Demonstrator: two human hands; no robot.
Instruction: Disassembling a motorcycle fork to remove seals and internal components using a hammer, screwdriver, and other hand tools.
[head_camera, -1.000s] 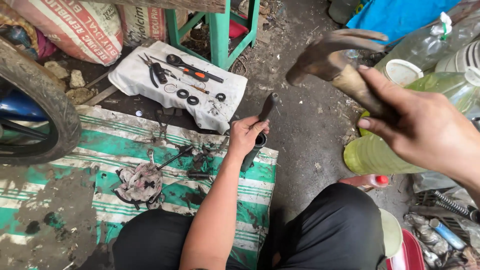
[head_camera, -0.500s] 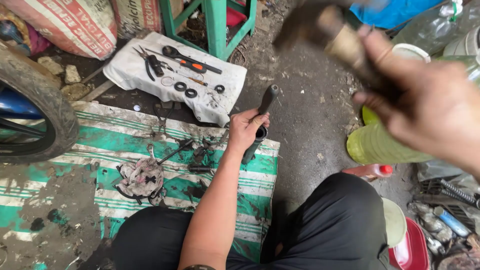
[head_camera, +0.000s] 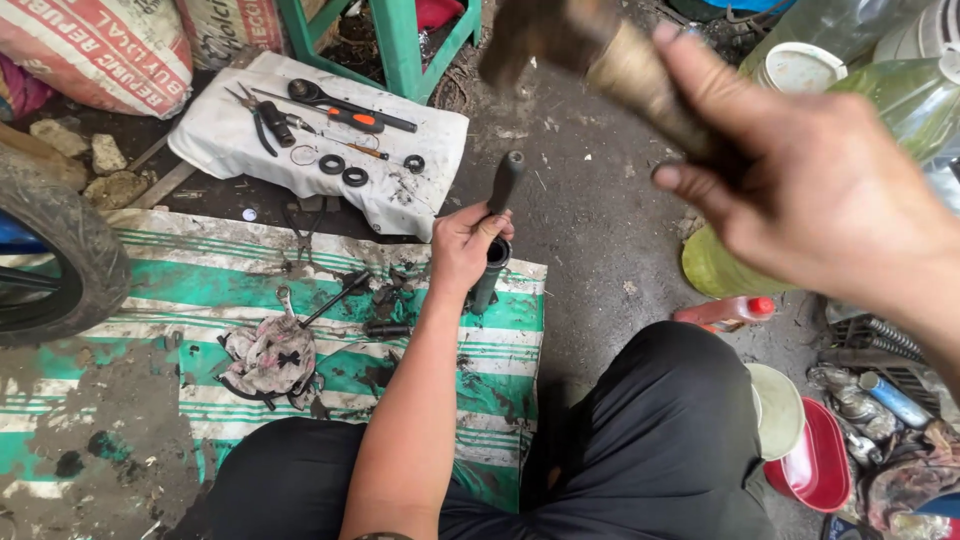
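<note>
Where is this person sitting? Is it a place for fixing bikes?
Probably yes: it looks like a small roadside repair spot for motorbikes, set up on the bare ground. A tyre stands at the left, tools lie on a white cloth, and the right hand lifts a hammer.

One cam only, head-worn, looks steeply down & slightly fwd over the person's lap. Right hand v. close to lens, blurred; left hand farther, on the striped mat. No 2nd view to overlap.
</note>
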